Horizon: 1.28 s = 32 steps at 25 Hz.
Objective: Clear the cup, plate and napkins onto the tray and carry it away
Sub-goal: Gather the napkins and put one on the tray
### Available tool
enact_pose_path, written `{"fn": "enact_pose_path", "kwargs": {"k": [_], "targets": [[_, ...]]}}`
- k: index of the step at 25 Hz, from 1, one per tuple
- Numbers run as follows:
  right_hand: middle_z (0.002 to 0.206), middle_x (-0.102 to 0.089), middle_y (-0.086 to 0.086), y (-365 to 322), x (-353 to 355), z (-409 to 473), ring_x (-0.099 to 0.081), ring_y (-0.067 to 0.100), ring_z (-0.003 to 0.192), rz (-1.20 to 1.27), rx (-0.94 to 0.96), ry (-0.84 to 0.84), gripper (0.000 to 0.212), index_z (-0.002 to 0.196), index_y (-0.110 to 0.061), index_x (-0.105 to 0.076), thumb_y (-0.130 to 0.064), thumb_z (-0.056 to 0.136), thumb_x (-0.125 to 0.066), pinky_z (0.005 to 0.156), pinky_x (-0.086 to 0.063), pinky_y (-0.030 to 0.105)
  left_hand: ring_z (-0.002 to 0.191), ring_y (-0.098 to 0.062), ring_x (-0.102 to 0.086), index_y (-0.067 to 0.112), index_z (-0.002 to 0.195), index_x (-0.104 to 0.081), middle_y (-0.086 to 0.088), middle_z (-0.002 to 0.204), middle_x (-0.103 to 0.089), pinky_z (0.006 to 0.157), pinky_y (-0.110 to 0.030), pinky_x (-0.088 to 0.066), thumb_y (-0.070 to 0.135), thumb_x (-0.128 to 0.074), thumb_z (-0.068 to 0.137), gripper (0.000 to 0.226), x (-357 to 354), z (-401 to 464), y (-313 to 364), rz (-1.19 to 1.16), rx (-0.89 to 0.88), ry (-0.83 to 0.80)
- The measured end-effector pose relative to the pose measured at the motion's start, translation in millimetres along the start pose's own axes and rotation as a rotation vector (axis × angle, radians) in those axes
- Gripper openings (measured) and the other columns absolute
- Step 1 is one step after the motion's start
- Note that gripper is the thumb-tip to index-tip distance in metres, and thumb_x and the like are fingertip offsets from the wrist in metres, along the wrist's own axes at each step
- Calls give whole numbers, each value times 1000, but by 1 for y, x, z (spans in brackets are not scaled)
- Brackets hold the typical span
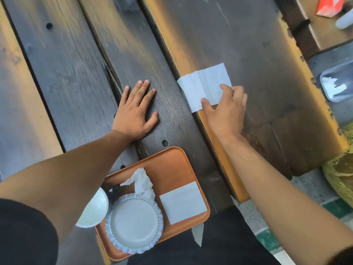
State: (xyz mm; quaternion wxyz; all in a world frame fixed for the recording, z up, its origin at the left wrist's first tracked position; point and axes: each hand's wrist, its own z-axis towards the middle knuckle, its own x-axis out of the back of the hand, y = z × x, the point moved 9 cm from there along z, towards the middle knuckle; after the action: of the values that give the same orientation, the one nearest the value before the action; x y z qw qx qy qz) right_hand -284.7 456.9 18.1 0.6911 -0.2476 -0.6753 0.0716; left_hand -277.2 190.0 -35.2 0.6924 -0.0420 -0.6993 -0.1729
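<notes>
White paper, unfolded with a crease down its middle: one flat napkin (204, 86) is lying on the dark wooden table (257, 54), straddling the gap between two planks, well beyond the tray. Orange plastic tray (172, 165) is sitting at the near edge of the table and is carrying four items. Round plate (134, 220), pale grey centre with a blue-and-white fluted rim, is occupying the near left part of the tray. Crumpled white napkin (142, 181) is resting against the far rim of the plate. Folded square napkin (183, 202), white and flat, is lying just beside the plate on its right. White cup (93, 209) is standing at the left edge of the tray, partly hidden by the left forearm. Left hand (136, 111) is pressing flat on a plank, palm down, fingers straight and spread, gripping nothing, apart from the tray and from the flat napkin. Right hand (227, 108) is reaching forward over the neighbouring plank, its grip closing in a pinch on the near right corner of the flat napkin, thumb on the near edge and a fingertip on the paper's right side; the other fingers are curling under the palm. Both forearms are extending bare, a dark sleeve showing on the left.
</notes>
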Motion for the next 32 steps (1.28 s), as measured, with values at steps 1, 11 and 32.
{"fn": "enact_pose_path", "kwargs": {"k": [1, 11, 32], "targets": [[125, -52, 11, -2, -4, 3, -48, 29, 114, -17, -13, -3, 65, 137, -8, -54, -48, 87, -69, 98, -45, 41, 156, -24, -13, 16, 155, -32, -8, 167, -20, 125, -53, -10, 50, -43, 96, 69, 1, 0, 1, -8, -1, 8], [125, -53, 13, -8, -26, 9, -52, 31, 114, -37, -50, -62, 64, 136, -9, -55, -48, 88, -70, 98, -46, 42, 156, -24, -15, 16, 154, -35, -8, 166, -24, 125, -53, -12, 49, -46, 95, 69, 3, -1, 0, -9, -10, 52], [99, -70, 7, -9, -3, -7, -62, 27, 90, 221, 114, -20, 18, 98, -10, -75, -20, 96, -61, 78, -50, 38, 156, -24, -16, 17, 154, -36, -8, 166, -24, 125, -53, -13, 48, -48, 94, 69, 3, -3, 2, -16, -5, 52]]}}
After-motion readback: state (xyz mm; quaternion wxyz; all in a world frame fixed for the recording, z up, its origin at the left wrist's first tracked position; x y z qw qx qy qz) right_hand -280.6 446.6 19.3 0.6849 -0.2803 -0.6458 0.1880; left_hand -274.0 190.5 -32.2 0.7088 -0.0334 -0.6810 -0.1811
